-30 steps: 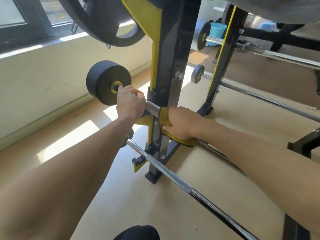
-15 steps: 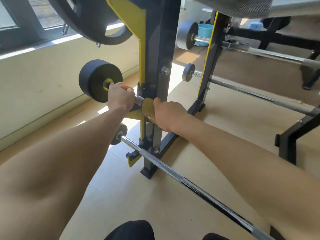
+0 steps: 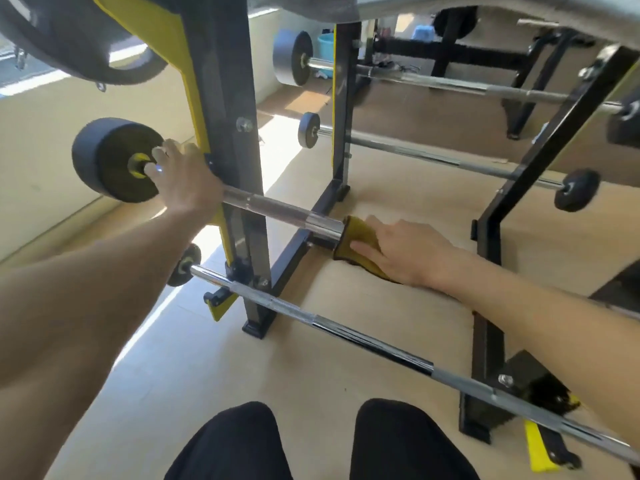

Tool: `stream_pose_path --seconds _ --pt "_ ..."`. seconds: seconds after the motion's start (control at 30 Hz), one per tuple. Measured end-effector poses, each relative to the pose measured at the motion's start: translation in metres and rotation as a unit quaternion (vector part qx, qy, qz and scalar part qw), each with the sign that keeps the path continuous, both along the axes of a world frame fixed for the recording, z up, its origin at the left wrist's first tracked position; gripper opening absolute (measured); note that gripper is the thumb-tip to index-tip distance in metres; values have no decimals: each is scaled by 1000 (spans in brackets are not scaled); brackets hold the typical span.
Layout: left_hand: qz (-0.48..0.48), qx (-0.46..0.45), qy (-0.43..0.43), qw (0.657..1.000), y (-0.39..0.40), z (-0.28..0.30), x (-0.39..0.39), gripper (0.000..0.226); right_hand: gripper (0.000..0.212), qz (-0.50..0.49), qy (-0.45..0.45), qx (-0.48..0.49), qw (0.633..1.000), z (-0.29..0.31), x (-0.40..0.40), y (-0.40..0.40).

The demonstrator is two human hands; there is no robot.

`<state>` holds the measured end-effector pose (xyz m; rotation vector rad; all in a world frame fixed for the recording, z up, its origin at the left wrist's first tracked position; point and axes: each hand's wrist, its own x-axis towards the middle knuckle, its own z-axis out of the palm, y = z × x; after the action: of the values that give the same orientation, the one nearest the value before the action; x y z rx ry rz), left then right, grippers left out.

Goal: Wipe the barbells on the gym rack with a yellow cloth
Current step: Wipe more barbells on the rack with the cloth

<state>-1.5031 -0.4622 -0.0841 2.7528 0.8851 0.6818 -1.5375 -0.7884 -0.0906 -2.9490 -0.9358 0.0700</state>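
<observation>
The yellow cloth (image 3: 349, 242), clamped around the barbell shaft (image 3: 280, 211) by the right hand (image 3: 398, 252), has been drawn toward 3 o'clock, leaving a wiped stretch; the left hand (image 3: 187, 178) remains clamped at the weight plate (image 3: 114, 161).

No readable text, labels, brands or numbers anywhere in the head view. The weight plate (image 3: 114, 161) faces show no legible markings, and its yellow hub is blank. The rack (image 3: 225, 98) has plain yellow panels, no signs or stickers readable. The barbell (image 3: 277, 211) shaft is bare chrome, no engraving visible. The yellow cloth (image 3: 349, 242) shows no tag or print. Background items are too blurred to read.
</observation>
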Motion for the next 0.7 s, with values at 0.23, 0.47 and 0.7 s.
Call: stream_pose_path --seconds 0.23,0.47,0.7 --pt "-374 -105 -65 919 -230 -3 -32 22 67 -38 -51 -48 997 -2 -39 -118" --pt "-403 -87 162 896 -316 -7 -23 24 37 -166 -39 -92 981 4 -94 -256" --pt "-384 -74 192 900 -323 -12 -16 26 26 -237 -51 -95 965 2 -83 -215"
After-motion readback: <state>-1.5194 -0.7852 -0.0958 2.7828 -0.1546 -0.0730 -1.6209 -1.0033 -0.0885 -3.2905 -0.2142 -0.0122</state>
